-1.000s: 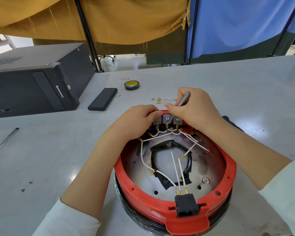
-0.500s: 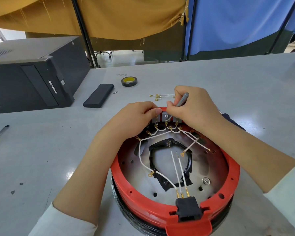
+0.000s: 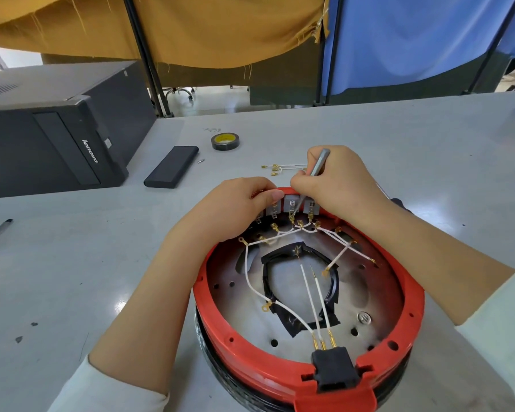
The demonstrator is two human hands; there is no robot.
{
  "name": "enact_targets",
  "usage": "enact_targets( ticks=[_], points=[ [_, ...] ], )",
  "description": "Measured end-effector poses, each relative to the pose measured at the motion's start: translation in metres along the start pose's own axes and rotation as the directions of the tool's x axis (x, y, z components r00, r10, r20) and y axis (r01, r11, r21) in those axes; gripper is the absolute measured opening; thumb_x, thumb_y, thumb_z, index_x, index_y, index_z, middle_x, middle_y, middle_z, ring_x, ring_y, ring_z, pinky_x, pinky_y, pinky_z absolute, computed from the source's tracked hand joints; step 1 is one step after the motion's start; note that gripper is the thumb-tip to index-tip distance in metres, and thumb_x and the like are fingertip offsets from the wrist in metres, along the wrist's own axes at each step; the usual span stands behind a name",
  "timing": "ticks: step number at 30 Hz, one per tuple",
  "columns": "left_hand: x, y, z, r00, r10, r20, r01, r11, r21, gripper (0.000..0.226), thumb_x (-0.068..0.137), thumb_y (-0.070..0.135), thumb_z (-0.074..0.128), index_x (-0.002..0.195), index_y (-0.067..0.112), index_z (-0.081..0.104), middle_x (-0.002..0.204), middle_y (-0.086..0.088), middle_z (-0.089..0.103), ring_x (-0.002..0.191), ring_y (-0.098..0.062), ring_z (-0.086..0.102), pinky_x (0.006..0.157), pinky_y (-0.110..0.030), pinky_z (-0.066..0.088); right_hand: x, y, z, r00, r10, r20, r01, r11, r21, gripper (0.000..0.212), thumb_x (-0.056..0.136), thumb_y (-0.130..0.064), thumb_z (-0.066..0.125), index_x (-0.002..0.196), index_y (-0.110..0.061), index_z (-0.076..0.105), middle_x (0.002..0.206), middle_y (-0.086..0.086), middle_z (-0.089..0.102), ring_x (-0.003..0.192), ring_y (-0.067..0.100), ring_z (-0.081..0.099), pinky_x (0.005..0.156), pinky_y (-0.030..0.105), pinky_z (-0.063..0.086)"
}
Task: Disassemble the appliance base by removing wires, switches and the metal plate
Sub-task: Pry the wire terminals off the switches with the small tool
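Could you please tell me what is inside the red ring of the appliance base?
Inside the red ring lie a metal plate, white wires, grey switches and a black plug socket. Both hands cover the far switches' tops.

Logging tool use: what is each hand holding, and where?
Right hand grips a grey metal tool along its handle; left hand grips the red base rim.
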State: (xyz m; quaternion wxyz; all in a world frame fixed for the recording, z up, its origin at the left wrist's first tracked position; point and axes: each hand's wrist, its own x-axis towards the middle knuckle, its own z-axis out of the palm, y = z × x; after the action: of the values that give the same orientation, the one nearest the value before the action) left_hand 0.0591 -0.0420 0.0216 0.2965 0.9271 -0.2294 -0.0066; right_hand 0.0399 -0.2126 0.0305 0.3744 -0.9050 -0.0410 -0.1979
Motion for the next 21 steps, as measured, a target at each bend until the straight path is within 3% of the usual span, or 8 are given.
enact_targets(
  ticks=[4, 11, 16, 21],
  points=[
    [0.000, 0.000, 0.001, 1.000, -0.008, -0.001, 0.008, 1.000, -0.019, 0.026, 0.095, 0.046, 0.043, 0.104, 0.032, 0.063, 0.074, 0.017, 0.054, 0.068, 0.000, 0.049, 0.059, -0.016, 0.034, -0.005, 0.002, 0.001, 0.995, -0.063, -0.075, 0.063, 0.998, -0.009, 0.032, 0.074, -0.014, 0.060, 0.054, -0.016, 0.036, 0.050, -0.003, 0.031, 0.048, 0.008, 0.031, 0.044, 0.018, 0.026],
    [0.000, -0.001, 0.000, 1.000, -0.013, 0.001, 0.013, 1.000, -0.019, 0.026, 0.094, 0.047, 0.044, 0.104, 0.033, 0.063, 0.079, 0.015, 0.058, 0.075, -0.003, 0.052, 0.066, -0.014, 0.037, 0.000, 0.001, 0.000, 1.000, -0.003, -0.002, 0.003, 1.000, 0.005, 0.034, 0.074, -0.014, 0.060, 0.053, -0.017, 0.034, 0.049, -0.003, 0.028, 0.043, 0.009, 0.028, 0.040, 0.018, 0.021],
    [-0.001, 0.000, 0.000, 1.000, -0.019, 0.009, 0.019, 1.000, -0.024, 0.025, 0.094, 0.047, 0.044, 0.103, 0.034, 0.063, 0.080, 0.016, 0.058, 0.075, 0.001, 0.051, 0.063, -0.014, 0.036, 0.007, -0.003, -0.003, 0.995, 0.056, 0.078, -0.056, 0.998, 0.008, 0.037, 0.072, -0.013, 0.062, 0.050, -0.016, 0.033, 0.048, -0.002, 0.028, 0.046, 0.012, 0.026, 0.045, 0.026, 0.022],
    [-0.001, 0.000, 0.000, 1.000, -0.021, 0.011, 0.021, 0.999, -0.033, 0.025, 0.094, 0.048, 0.044, 0.103, 0.034, 0.063, 0.083, 0.013, 0.061, 0.074, -0.001, 0.052, 0.063, -0.016, 0.038, 0.000, -0.001, -0.002, 0.997, 0.015, 0.072, -0.014, 1.000, -0.013, 0.032, 0.073, -0.017, 0.061, 0.053, -0.016, 0.036, 0.049, -0.004, 0.029, 0.047, 0.010, 0.026, 0.047, 0.026, 0.024]
  ],
)
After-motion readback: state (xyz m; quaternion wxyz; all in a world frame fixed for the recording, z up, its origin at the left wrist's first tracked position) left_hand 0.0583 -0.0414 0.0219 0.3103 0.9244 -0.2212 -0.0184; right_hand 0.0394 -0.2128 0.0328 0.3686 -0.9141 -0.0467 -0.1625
